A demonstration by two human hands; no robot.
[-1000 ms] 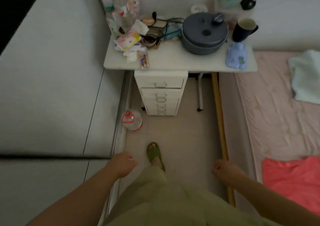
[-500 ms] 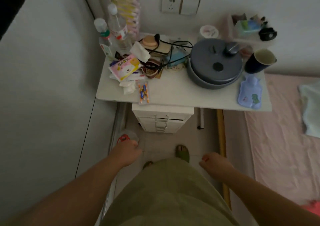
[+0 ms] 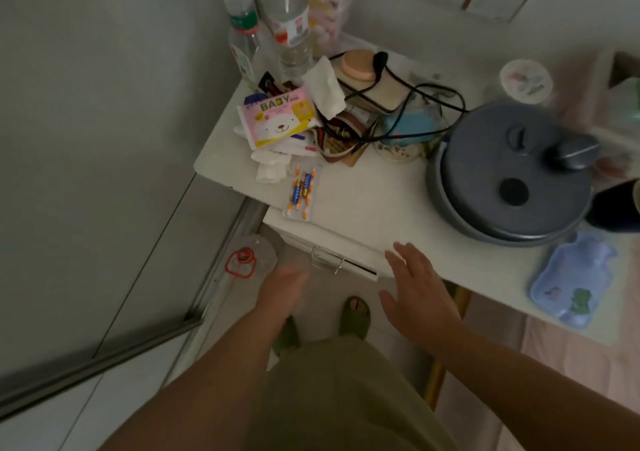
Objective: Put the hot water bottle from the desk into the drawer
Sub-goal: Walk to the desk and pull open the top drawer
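A pale blue hot water bottle point(image 3: 571, 280) with small cartoon prints lies flat on the white desk point(image 3: 374, 201) near its front right corner. Under the desk stands a white drawer unit; its top drawer point(image 3: 341, 255) looks shut, with a metal handle point(image 3: 327, 263) on its front. My left hand point(image 3: 282, 289) hangs blurred just below and left of that handle, apart from it and holding nothing. My right hand point(image 3: 417, 294) is spread open over the desk's front edge, right of the drawer and well left of the bottle.
A grey lidded pot point(image 3: 512, 177) fills the desk's right half, with a dark mug point(image 3: 613, 208) beside it. Clear bottles point(image 3: 266, 31), a pink wipes pack point(image 3: 277, 121), cables and a battery pack point(image 3: 300, 192) crowd the left. A water jug point(image 3: 247, 260) stands on the floor. The bed lies at right.
I have stepped close to the desk, so it now fills the view. Both hands rose from beside my legs; the right hand opened over the desk edge, the left neared the drawer handle.
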